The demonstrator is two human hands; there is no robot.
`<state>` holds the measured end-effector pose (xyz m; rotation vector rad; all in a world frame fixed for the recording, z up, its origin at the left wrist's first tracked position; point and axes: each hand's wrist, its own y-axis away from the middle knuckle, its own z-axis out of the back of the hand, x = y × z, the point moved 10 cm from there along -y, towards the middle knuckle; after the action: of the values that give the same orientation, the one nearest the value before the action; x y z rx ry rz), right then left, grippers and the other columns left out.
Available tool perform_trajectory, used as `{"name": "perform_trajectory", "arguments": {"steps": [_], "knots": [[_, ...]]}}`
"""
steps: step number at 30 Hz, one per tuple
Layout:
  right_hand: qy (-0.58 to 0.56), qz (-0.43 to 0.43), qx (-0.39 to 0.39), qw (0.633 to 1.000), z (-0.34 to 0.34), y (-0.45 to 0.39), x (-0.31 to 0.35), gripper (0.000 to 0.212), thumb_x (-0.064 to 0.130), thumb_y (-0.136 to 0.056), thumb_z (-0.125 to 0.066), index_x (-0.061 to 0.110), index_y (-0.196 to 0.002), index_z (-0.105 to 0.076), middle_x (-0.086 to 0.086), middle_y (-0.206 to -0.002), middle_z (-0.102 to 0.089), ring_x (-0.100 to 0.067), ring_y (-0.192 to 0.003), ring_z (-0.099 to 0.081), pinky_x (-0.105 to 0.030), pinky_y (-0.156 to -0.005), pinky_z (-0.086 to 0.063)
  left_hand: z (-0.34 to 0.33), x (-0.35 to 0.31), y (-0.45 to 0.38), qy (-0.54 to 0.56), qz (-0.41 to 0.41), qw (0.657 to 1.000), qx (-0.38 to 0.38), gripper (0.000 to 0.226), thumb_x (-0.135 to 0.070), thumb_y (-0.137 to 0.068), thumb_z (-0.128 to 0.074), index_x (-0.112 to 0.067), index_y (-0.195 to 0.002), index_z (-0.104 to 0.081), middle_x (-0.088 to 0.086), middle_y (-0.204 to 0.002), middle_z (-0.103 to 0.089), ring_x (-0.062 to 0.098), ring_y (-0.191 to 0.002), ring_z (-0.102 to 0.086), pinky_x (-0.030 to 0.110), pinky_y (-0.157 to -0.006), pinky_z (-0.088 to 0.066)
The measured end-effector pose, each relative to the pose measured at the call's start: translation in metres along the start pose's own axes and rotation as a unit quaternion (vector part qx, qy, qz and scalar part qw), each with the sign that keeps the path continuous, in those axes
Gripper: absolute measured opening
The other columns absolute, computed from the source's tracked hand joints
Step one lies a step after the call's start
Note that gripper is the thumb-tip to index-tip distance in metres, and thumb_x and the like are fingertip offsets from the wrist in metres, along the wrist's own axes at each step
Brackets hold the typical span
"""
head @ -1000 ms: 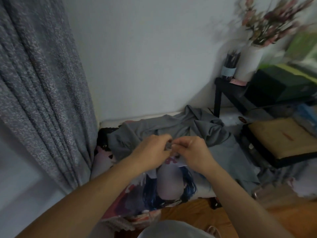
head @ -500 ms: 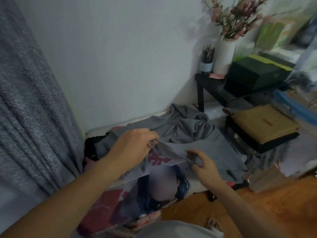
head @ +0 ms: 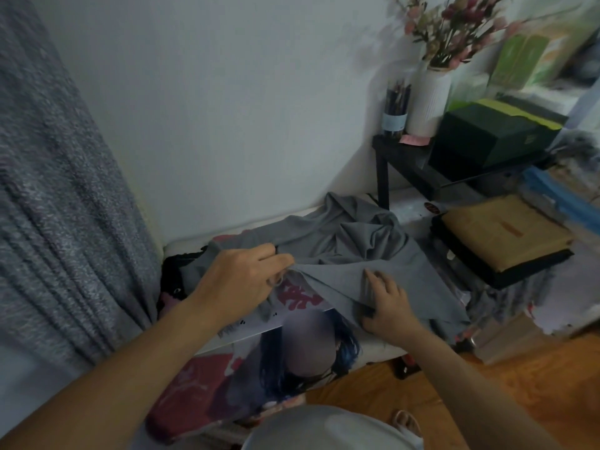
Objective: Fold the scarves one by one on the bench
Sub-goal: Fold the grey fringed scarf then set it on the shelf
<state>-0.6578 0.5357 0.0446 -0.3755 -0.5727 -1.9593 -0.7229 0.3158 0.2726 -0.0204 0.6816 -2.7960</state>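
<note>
Left hand (head: 240, 280) pinches the grey scarf (head: 341, 254) edge; right hand (head: 388, 303) presses flat, fingers straight; scarf runs left-to-right, bunched rightward.

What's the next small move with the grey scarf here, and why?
Probably draw the left hand leftward to pull the pinched edge taut. The grey scarf is bunched in folds toward the wall, while the right hand lies on the cloth near the bench front, apparently anchoring it. Flattening likely comes before any fold.
</note>
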Motion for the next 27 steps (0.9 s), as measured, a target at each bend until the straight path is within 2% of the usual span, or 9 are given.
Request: {"name": "perform_trajectory", "arguments": {"steps": [2,4,7,10,14,19,22,24,27], "knots": [[0.032,0.019,-0.083,0.996,0.006,-0.004,0.011,0.1,0.038,-0.082,-0.072,0.02,-0.159,-0.012,-0.009,-0.159,-0.015,-0.034,-0.143,-0.02,-0.043,-0.118,-0.025,-0.003,0.001,0.0,0.004,0.013,1.0,0.004,0.028,-0.001,-0.083,-0.064,-0.019,-0.102,-0.073,-0.01,-0.073,-0.049,0.011,-0.052,-0.046,0.03,-0.043,-0.048],[0.064,0.037,-0.174,0.982,0.022,-0.005,0.02,0.087,0.036,-0.08,-0.073,0.015,-0.153,-0.03,-0.01,-0.15,-0.031,-0.033,-0.135,-0.032,-0.044,-0.113,-0.034,-0.003,0.003,0.0,0.005,0.023,1.0,0.006,0.028,0.001,-0.082,-0.069,-0.019,-0.1,-0.073,-0.011,-0.072,-0.047,0.011,-0.052,-0.046,0.03,-0.044,-0.048],[0.076,0.08,-0.261,0.959,0.05,0.002,0.019,0.054,0.012,-0.079,-0.071,0.011,-0.131,-0.057,-0.008,-0.127,-0.054,-0.031,-0.116,-0.052,-0.041,-0.096,-0.046,-0.002,0.008,0.0,0.007,0.036,0.999,0.003,0.026,0.0,-0.082,-0.072,-0.02,-0.098,-0.072,-0.01,-0.071,-0.048,0.013,-0.052,-0.047,0.033,-0.044,-0.048],[0.065,0.158,-0.31,0.935,0.074,0.019,0.008,0.043,-0.004,-0.08,-0.065,0.007,-0.121,-0.059,-0.012,-0.112,-0.061,-0.034,-0.096,-0.062,-0.042,-0.078,-0.054,0.005,0.018,-0.002,0.036,0.062,0.997,-0.021,0.019,-0.002,-0.084,-0.074,-0.018,-0.095,-0.074,-0.015,-0.071,-0.046,0.008,-0.056,-0.047,0.03,-0.049,-0.049],[0.157,0.26,-0.28,0.911,0.065,0.039,0.005,0.056,-0.008,-0.072,-0.076,0.008,-0.118,-0.049,-0.02,-0.13,-0.049,-0.033,-0.082,-0.065,-0.04,-0.056,-0.057,0.008,0.042,-0.007,0.105,0.136,0.984,-0.038,0.014,-0.018,-0.093,-0.064,-0.017,-0.098,-0.077,-0.013,-0.071,-0.054,0.007,-0.062,-0.052,0.026,-0.061,-0.049],[0.212,0.293,-0.212,0.908,0.041,0.037,0.001,0.038,0.003,-0.073,-0.08,0.011,-0.106,-0.063,-0.023,-0.145,-0.042,-0.03,-0.09,-0.067,-0.035,-0.056,-0.059,0.005,0.042,-0.022,0.114,0.14,0.984,-0.006,0.014,-0.007,-0.092,-0.067,-0.017,-0.097,-0.077,-0.009,-0.076,-0.065,0.01,-0.068,-0.059,0.033,-0.064,-0.053],[0.184,0.293,-0.222,0.911,0.034,0.04,-0.003,0.027,0.02,-0.088,-0.065,0.013,-0.114,-0.064,-0.009,-0.136,-0.052,-0.021,-0.083,-0.069,-0.026,-0.059,-0.055,0.005,0.043,-0.029,0.123,0.149,0.981,-0.004,0.015,-0.007,-0.093,-0.068,-0.017,-0.098,-0.078,-0.008,-0.079,-0.068,0.012,-0.07,-0.062,0.037,-0.067,-0.055],[0.17,0.27,-0.21,0.924,0.028,0.041,-0.006,0.034,0.038,-0.096,-0.052,0.014,-0.117,-0.064,-0.004,-0.128,-0.059,-0.017,-0.08,-0.068,-0.024,-0.059,-0.052,0.006,0.045,-0.033,0.131,0.161,0.978,-0.008,0.015,-0.009,-0.094,-0.068,-0.017,-0.1,-0.078,-0.005,-0.085,-0.073,0.014,-0.076,-0.067,0.039,-0.071,-0.057],[0.194,0.257,-0.224,0.92,0.021,0.043,-0.002,0.038,0.045,-0.092,-0.06,0.011,-0.107,-0.068,-0.006,-0.114,-0.062,-0.02,-0.079,-0.065,-0.027,-0.057,-0.053,0.007,0.051,-0.036,0.146,0.182,0.972,-0.012,0.016,-0.01,-0.094,-0.068,-0.019,-0.101,-0.079,-0.007,-0.092,-0.076,0.012,-0.082,-0.069,0.038,-0.077,-0.058]]}}
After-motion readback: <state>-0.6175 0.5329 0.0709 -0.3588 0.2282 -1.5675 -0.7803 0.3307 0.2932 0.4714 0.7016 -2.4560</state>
